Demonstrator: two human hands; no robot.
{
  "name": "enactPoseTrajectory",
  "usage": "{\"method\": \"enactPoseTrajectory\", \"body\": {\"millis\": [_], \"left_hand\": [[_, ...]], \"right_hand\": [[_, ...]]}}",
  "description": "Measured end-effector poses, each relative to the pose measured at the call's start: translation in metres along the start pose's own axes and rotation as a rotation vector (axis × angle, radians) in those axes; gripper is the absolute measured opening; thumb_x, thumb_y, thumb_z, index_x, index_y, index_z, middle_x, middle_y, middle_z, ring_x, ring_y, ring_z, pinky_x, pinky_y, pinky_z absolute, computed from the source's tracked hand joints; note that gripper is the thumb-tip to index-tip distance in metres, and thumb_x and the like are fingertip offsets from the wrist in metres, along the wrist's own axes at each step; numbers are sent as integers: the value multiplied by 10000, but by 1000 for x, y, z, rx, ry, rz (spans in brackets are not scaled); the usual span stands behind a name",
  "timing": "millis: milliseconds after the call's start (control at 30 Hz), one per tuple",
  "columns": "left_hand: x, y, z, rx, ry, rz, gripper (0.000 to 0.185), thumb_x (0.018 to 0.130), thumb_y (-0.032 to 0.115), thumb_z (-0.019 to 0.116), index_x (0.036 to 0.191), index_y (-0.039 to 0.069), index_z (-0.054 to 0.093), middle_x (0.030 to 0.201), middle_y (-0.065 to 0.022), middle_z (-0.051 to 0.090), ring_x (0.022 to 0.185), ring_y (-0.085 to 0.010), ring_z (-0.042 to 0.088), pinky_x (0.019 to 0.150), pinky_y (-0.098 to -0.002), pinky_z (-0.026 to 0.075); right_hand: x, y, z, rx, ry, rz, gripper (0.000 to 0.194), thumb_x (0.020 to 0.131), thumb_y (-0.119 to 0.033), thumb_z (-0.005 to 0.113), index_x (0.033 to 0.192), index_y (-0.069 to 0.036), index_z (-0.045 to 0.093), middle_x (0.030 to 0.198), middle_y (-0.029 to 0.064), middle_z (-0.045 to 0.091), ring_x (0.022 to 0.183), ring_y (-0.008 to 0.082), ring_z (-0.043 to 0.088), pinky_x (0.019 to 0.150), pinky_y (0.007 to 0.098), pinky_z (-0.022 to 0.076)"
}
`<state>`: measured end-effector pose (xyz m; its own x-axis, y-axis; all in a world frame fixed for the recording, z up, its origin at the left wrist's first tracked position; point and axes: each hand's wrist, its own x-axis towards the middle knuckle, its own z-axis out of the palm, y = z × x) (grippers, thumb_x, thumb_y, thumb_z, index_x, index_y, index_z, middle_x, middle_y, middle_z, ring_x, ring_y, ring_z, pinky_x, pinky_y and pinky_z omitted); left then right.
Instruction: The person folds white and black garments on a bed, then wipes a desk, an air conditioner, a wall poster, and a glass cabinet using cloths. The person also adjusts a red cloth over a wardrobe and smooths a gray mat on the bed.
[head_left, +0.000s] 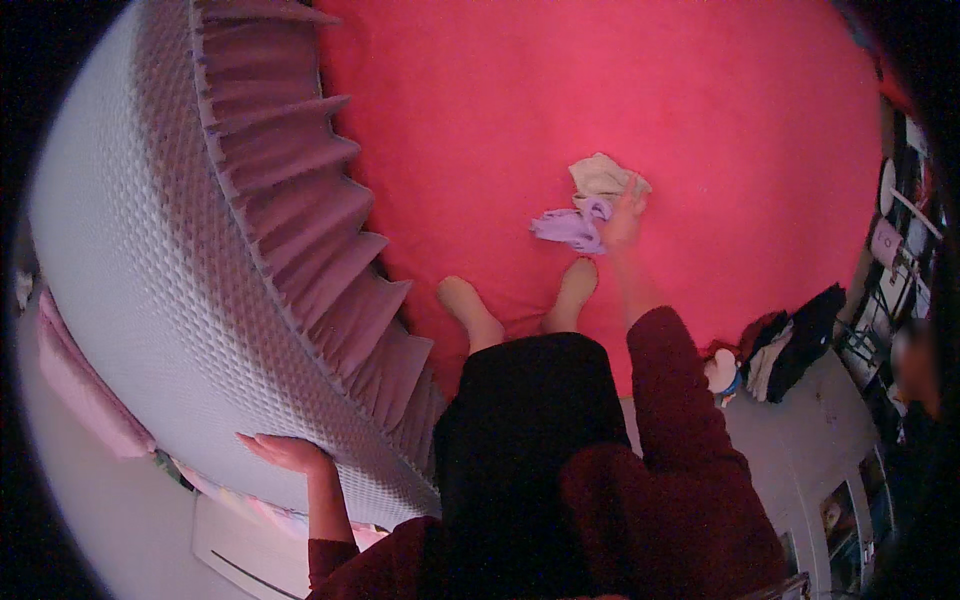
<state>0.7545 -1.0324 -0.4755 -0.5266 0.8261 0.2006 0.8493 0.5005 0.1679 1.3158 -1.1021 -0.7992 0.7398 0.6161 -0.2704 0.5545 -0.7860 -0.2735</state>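
My left hand (283, 451) rests flat on the edge of a bed with a pale quilted cover (172, 322), its fingers stretched out. Ahead of my feet, my right hand (624, 217) reaches down to a lilac cloth (570, 227) and a beige cloth (600, 178) lying together on the pink-red floor covering (465, 127). The right hand is blurred and overlaps the right side of both cloths; whether its fingers grip either one cannot be told.
A pleated mauve bed skirt (300, 195) hangs along the left. Dark and light clothes (795, 345) and a small plush toy (723, 371) lie at the right, near cluttered shelves (900, 247). My socked feet stand near the cloths.
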Motion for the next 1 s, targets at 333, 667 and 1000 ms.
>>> {"method": "enactPoseTrajectory", "body": {"millis": [333,667,1000], "left_hand": [[-6,4,5,87,57,35,588,1090,312,355,1483,-124,383,1528,-331,399,1415,-459,397,1206,-503,285],[-8,95,-68,-284,-387,14,633,985,226,539,1497,-105,369,1595,-314,303,1503,-448,258,1242,-493,187],[-95,240,-200,-2065,-1597,-564,559,1008,339,615,1469,64,459,1380,-107,609,1206,-256,638,1042,-403,513]], "right_hand": [[-28,-31,-73,839,-720,469,459,833,-118,679,1279,-28,616,1198,110,679,1088,279,672,955,441,543],[-142,-204,-364,1273,-1087,777,544,882,-168,542,1397,5,512,1370,178,604,1255,333,602,1093,508,483],[-126,-265,-470,696,-1358,211,472,872,-94,613,1329,10,551,1158,136,673,1042,247,673,913,387,558]]}}
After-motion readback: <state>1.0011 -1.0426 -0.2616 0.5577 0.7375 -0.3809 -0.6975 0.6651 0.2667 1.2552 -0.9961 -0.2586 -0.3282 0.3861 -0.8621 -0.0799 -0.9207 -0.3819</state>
